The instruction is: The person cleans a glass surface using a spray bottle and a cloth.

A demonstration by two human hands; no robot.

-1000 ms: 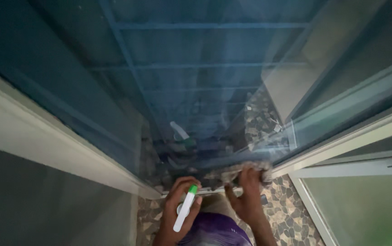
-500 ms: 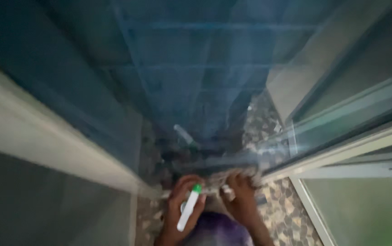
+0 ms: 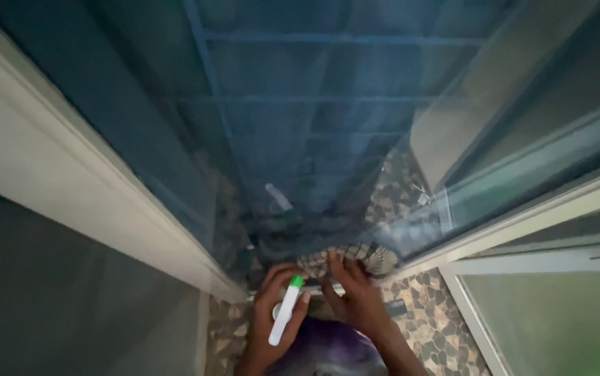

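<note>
I look down a tall blue-tinted glass panel (image 3: 328, 139) in a white frame. My left hand (image 3: 272, 306) grips a white spray bottle with a green cap (image 3: 285, 310), held just below the glass. My right hand (image 3: 354, 296) presses a checked cloth (image 3: 352, 257) against the bottom edge of the glass. The bottle and cloth show as faint reflections in the pane. A purple garment (image 3: 328, 351) covers my lap at the bottom.
A white frame post (image 3: 70, 181) runs down the left, beside a dark grey wall. On the right stand a white frame rail (image 3: 523, 223) and a frosted glass panel (image 3: 565, 313). The floor (image 3: 439, 327) is pebble-patterned stone.
My right hand has slid the cloth leftward along the bottom of the glass, closer to my left hand. The view has shifted slightly. The bottle stays in my left hand.
</note>
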